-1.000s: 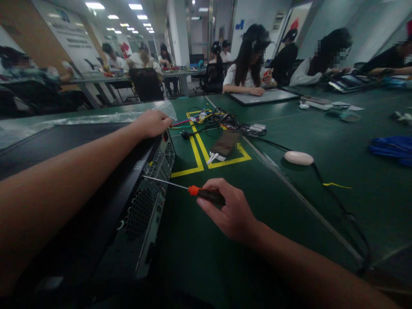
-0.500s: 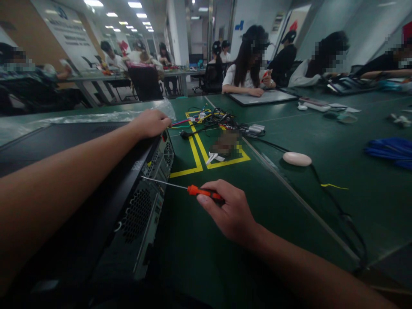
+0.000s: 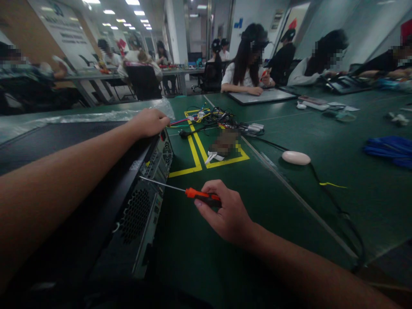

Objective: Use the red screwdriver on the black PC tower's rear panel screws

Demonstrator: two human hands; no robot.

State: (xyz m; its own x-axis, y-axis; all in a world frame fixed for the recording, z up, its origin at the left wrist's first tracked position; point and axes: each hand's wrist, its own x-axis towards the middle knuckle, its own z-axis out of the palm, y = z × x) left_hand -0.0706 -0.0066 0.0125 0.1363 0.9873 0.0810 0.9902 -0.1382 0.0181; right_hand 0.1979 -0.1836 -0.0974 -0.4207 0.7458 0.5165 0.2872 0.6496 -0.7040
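Note:
A black desktop computer case (image 3: 106,171) lies on its side at the left, its metal back panel (image 3: 141,214) with vent holes turned to the right. My left hand (image 3: 151,122) reaches across the case and grips its far rear corner, fingers curled over the edge. An orange and black screwdriver (image 3: 193,193) is held by the handle in my right hand (image 3: 228,210). The tip of its long shaft touches the back panel near the upper edge, above the vent. Whether a screw sits under the tip is too small to tell.
Tangled cables (image 3: 222,118) lie beyond the case on the green table (image 3: 289,223), beside yellow tape (image 3: 195,156). A pale oval mouse-like object (image 3: 296,157) rests on a black cord. Blue cloth (image 3: 389,151) lies at the right. Several people sit at tables behind.
The screwdriver handle has turned slightly in my right hand, its tip staying at the back panel. My left hand stays on the case corner. The whole view shifts slightly.

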